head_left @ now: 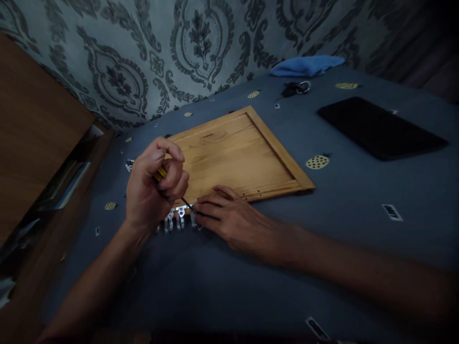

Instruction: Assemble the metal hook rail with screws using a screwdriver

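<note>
A wooden board (236, 153) with a raised frame lies on a blue patterned cloth. My left hand (152, 186) is closed around a screwdriver (162, 174) with a yellow handle; its dark shaft slants down to the right. The tip meets a metal hook rack (175, 217) lying against the board's near edge. My right hand (225, 215) rests flat by the rack's right end, its fingertips pinched at the screwdriver's tip; whatever they hold is too small to make out.
A black tablet (380, 126) lies at the right. A bunch of keys (296, 88) and a folded blue cloth (306, 65) sit at the back near the patterned wall. A wooden shelf unit (32, 157) stands to the left.
</note>
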Demonstrator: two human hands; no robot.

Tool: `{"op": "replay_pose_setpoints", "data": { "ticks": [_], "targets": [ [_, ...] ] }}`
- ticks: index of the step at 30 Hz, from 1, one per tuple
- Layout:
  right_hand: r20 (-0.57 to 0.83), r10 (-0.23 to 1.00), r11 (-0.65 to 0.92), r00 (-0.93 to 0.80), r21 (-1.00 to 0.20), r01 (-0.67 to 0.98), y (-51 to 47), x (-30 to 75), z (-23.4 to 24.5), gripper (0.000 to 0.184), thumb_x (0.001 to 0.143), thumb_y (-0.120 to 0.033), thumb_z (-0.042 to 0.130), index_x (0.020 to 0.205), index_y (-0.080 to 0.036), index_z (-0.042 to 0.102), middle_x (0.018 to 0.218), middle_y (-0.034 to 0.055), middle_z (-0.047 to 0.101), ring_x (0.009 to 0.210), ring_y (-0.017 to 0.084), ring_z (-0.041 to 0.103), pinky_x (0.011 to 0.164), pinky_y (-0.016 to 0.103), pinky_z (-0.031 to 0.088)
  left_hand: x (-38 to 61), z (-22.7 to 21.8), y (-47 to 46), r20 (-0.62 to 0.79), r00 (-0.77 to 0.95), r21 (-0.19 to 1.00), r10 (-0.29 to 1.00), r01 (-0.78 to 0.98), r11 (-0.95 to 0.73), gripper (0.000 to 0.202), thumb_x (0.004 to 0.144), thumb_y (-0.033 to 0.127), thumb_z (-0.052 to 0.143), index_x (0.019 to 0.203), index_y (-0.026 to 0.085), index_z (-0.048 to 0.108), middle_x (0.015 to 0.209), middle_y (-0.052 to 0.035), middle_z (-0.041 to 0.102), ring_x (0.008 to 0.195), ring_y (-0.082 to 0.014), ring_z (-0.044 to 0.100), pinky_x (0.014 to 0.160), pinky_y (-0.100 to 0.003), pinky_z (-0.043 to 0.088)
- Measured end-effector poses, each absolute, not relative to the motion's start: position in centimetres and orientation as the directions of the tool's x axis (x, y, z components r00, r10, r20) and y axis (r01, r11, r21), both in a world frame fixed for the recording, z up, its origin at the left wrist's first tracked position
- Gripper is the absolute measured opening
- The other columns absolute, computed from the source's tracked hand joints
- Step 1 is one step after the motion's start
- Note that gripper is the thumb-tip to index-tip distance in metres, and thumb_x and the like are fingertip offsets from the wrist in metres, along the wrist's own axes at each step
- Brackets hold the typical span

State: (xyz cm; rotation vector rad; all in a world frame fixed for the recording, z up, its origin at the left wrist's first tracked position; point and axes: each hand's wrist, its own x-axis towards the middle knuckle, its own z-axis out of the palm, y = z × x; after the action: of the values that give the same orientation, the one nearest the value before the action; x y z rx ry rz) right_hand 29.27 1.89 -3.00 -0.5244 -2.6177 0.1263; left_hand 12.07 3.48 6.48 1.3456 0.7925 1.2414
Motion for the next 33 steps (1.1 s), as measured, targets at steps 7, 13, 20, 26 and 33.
{"op": "replay_pose_setpoints", "data": {
  "ticks": [7, 13, 20, 26, 33],
  "targets": [
    [0.424, 0.395, 0.918, -0.815, -0.203, 0.340, 1.9, 29.2, -2.8, 0.024, 0.099, -0.012, 0.061, 0.120, -0.013, 0.072, 0.123, 0.0124, 0.076, 0.121, 0.028, 0.064, 0.108, 0.050, 0.044, 13.0, 7.3, 2.8, 0.235, 0.137, 0.966, 0.962, -0.140, -0.216, 0.015, 0.085, 0.031, 0.073, 0.078, 0.021, 0.064, 0.051, 0.0069, 0.037, 0.043, -0.0088, 0.031, 0.041, -0.020, 0.031],
    [0.418, 0.401, 0.916, -0.815, -0.216, 0.339, 1.9, 29.2, -2.7, 0.026, 0.100, -0.010, 0.057, 0.121, -0.015, 0.072, 0.123, 0.0125, 0.076, 0.119, 0.028, 0.063, 0.108, 0.051, 0.045, 13.6, 7.3, 2.5, 0.243, 0.094, 0.967, 0.965, -0.100, -0.234, 0.023, 0.092, 0.038, 0.069, 0.077, 0.022, 0.062, 0.052, 0.0089, 0.026, 0.042, -0.0081, 0.020, 0.039, -0.020, 0.023],
    [0.411, 0.400, 0.916, -0.819, -0.213, 0.340, 1.9, 29.2, -2.7, 0.024, 0.098, -0.012, 0.061, 0.120, -0.012, 0.072, 0.123, 0.0124, 0.076, 0.121, 0.029, 0.062, 0.110, 0.049, 0.043, 12.4, 6.9, 3.5, 0.231, 0.232, 0.971, 0.945, -0.118, -0.209, 0.035, 0.093, 0.050, 0.070, 0.073, 0.022, 0.061, 0.047, 0.0118, 0.015, 0.037, -0.0056, 0.007, 0.035, -0.018, 0.019],
    [0.409, 0.394, 0.919, -0.823, -0.201, 0.340, 1.9, 29.2, -2.6, 0.026, 0.098, -0.009, 0.059, 0.119, -0.015, 0.072, 0.124, 0.0131, 0.076, 0.120, 0.028, 0.062, 0.106, 0.050, 0.046, 12.8, 7.5, 3.0, 0.290, 0.128, 0.952, 0.948, -0.141, -0.272, 0.031, 0.096, 0.042, 0.069, 0.073, 0.023, 0.060, 0.046, 0.0105, 0.019, 0.039, -0.0060, 0.009, 0.036, -0.017, 0.019],
    [0.404, 0.401, 0.915, -0.822, -0.223, 0.337, 1.9, 29.2, -2.6, 0.023, 0.102, -0.013, 0.056, 0.120, -0.010, 0.071, 0.123, 0.0112, 0.075, 0.121, 0.029, 0.062, 0.108, 0.047, 0.043, 13.6, 8.1, 2.2, 0.364, -0.012, 0.915, 0.931, -0.183, -0.360, 0.032, 0.097, 0.036, 0.069, 0.069, 0.020, 0.064, 0.045, 0.0092, 0.020, 0.040, -0.0055, 0.009, 0.037, -0.021, 0.013]
  ]
}}
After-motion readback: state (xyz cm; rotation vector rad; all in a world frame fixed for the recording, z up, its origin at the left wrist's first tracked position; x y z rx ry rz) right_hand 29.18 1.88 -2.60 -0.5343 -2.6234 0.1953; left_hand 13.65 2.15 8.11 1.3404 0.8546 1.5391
